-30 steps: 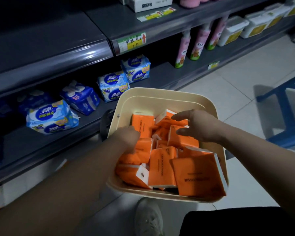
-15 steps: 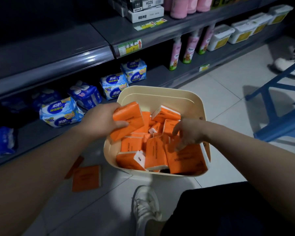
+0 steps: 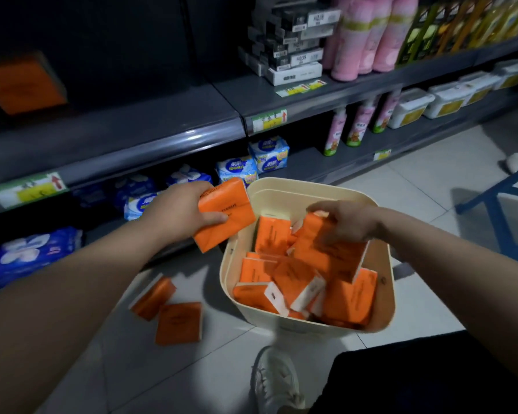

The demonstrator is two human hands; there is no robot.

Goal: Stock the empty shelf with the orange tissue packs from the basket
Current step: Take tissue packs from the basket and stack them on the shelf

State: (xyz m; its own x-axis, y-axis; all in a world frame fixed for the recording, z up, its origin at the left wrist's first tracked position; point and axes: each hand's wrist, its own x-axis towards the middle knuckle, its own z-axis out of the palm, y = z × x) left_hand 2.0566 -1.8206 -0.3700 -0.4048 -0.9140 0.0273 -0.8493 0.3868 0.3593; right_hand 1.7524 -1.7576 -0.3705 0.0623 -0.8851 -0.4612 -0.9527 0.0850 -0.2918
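On pale tiled floor point(image 3: 425, 189), cream basket point(image 3: 299, 195), dim grey shelf point(image 3: 117, 130) behind

Basket point(image 3: 281, 201): tissue packs point(image 3: 293, 276) piled, lower ones buried beneath upper ones. Orange pack point(image 3: 21, 85) far up-left of the basket: motion-blurred. Blue stool point(image 3: 504, 228) right of the basket: cut off by the frame edge.

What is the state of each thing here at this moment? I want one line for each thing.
left hand: grips one tissue pack, raised beside the basket rim.
right hand: grips a second pack inside the basket.
basket: upright, many packs inside.
floor packs: two, lying flat.
shelf pack: blurred, seems to stand on the shelf.
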